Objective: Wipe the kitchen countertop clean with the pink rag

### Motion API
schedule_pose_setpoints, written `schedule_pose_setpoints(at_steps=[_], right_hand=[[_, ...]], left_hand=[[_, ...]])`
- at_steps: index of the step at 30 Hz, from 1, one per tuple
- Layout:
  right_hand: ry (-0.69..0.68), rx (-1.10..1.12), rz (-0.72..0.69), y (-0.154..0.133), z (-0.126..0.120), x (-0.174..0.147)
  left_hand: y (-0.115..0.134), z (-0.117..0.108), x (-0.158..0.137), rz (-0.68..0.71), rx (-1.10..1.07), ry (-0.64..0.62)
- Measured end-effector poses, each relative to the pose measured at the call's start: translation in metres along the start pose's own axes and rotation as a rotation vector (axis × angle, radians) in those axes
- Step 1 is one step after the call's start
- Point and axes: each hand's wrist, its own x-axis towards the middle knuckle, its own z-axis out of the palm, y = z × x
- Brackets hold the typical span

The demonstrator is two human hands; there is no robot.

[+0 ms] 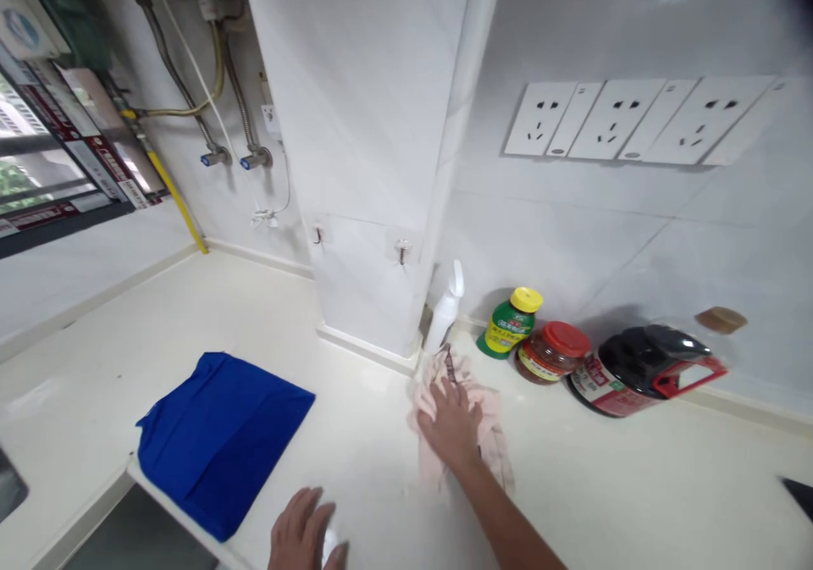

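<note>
Head view: I see a pale pink cloth [492,413], all crumpled with dark marks, right under the right hand [452,422], whose fingers spread loosely on top. The left hand [300,529] is loose too, fingers bent.

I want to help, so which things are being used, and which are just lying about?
Seemingly in use: pink cloth, under the right hand; counter beneath it.

Probably just lying about: blue fabric; white bottle; yellow-capped bottle; red-lidded jar; dark jug.
</note>
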Motion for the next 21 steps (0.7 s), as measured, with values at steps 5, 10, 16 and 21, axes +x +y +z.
schedule_pose_setpoints(at_steps=[5, 10, 16, 21], right_hand=[[-0.057, 0.002, -0.193, -0.069, 0.022, -0.037], [-0.238, 0.057, -0.246, -0.126, 0.012, -0.026], [-0.428, 0.193, -0.450, -0.133, -0.004, -0.099], [-0.467, 0.249, -0.497, -0.062, -0.010, -0.175]], left_hand=[[0.002, -0.008, 0.001, -0.001, -0.019, 0.005], [0.008, -0.017, 0.004, -0.049, -0.075, 0.067], [0.011, -0.025, 0.014, -0.203, -0.187, 0.161], [0.000, -0.025, 0.017, -0.281, -0.228, 0.129]])
